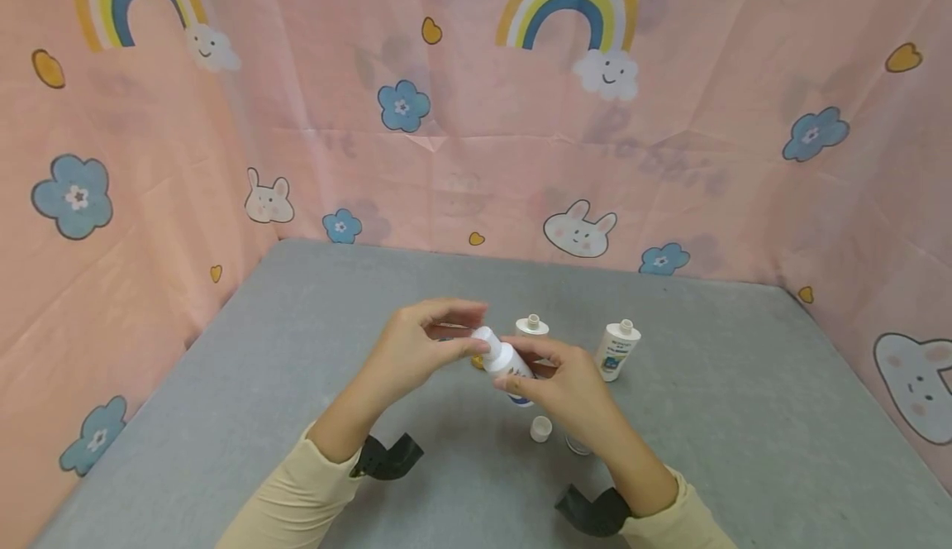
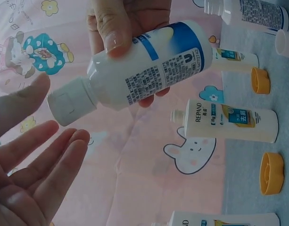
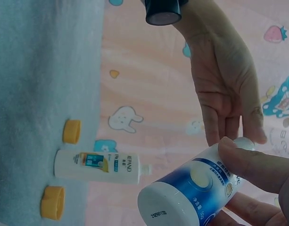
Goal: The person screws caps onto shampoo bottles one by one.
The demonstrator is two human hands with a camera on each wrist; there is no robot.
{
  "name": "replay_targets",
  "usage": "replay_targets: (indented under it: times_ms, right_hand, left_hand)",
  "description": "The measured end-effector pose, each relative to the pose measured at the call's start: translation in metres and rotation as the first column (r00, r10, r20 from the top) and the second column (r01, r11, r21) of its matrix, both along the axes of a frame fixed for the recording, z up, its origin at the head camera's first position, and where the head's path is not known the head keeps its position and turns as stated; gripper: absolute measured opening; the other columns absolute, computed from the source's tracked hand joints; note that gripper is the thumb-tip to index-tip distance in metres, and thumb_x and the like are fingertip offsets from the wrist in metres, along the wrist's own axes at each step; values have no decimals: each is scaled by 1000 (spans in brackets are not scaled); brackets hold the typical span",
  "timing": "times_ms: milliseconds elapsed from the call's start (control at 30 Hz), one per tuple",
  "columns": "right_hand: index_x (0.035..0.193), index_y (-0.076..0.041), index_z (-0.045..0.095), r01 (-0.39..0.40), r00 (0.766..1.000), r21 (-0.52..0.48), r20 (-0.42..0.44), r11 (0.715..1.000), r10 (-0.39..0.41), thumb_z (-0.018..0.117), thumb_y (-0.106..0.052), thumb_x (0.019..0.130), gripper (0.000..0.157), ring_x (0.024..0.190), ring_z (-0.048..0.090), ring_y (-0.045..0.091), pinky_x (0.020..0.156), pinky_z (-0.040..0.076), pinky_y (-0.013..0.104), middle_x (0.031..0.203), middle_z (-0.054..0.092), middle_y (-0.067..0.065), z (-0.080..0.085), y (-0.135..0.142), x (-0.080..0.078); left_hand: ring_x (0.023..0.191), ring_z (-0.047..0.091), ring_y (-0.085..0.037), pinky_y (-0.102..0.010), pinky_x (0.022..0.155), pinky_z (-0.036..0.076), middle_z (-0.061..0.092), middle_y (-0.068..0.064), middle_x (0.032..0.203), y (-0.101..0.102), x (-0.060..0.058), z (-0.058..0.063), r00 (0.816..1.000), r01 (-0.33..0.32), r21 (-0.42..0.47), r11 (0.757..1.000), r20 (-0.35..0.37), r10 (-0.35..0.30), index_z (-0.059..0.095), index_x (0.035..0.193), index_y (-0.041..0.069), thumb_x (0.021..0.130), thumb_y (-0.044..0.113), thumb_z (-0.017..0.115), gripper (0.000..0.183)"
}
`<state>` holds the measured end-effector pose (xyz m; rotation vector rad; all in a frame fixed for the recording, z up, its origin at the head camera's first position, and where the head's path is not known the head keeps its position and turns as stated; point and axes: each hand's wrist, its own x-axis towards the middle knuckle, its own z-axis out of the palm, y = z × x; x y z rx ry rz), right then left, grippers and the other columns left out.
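My right hand [image 1: 568, 375] grips a white bottle with a blue label [image 2: 153, 66] around its body, thumb on one side and fingers on the other. The bottle is held tilted above the table, its white cap [image 2: 71, 101] toward my left hand [image 1: 420, 338]. The left hand's thumb and fingertips are spread loosely right at the cap, the fingers mostly straight. In the right wrist view, the bottle's base [image 3: 165, 207] faces the camera.
Uncapped white bottles stand on the grey table [image 1: 297, 367], one [image 1: 617, 350] to the right and another [image 1: 532, 326] behind the hands. Yellow caps [image 2: 271, 173] lie among them. A small white cap [image 1: 541, 429] sits nearer me. A pink patterned curtain [image 1: 461, 160] encloses the table.
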<state>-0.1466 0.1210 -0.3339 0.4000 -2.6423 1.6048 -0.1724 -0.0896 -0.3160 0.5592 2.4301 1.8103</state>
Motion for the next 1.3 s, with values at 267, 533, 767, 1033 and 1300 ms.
replay_targets:
  times_ms: [267,533,767,1033,1300]
  right_hand:
    - [120,-5,71,10,1000,-4,8,1000,-10,82,-14,82,40,111,68,28,92,58,40,121,70,14,1,-1,1]
    - [120,-4,71,-7,1000,-13,7,1000,7,81,-14,83,40,110,68,28,90,59,37,121,70,15,2,0,1]
    - [121,-4,71,-16,1000,-32,23,999,16,81,-13,83,40,110,68,28,88,60,33,122,69,16,3,0,1]
    - [120,-4,71,-14,1000,-21,17,1000,15,81,-13,83,40,112,68,30,89,59,34,123,69,16,2,0,1]
    - [121,-3,70,-12,999,-42,46,999,14,80,-12,83,40,111,68,30,86,60,33,125,68,17,1,0,1]
  left_hand:
    - [86,71,-11,-27,77,59,75,0,100,0,0,0,998,-34,-65,997,-46,31,78,102,16,82,22,82,20]
    - [99,74,-18,-30,82,61,72,-4,117,-2,2,2,998,61,-16,998,-24,-61,75,112,13,85,17,79,28]
    - [105,71,-17,-33,87,60,73,-2,117,-2,0,1,999,14,-9,1000,41,-14,72,119,17,82,22,83,39]
    - [87,71,-12,-29,77,59,75,0,98,-1,-1,0,1000,-14,-68,998,8,14,78,104,17,82,25,82,24]
    - [104,73,-19,-34,85,60,71,-4,119,-3,1,2,997,61,-11,998,48,-60,73,118,15,84,21,80,35]
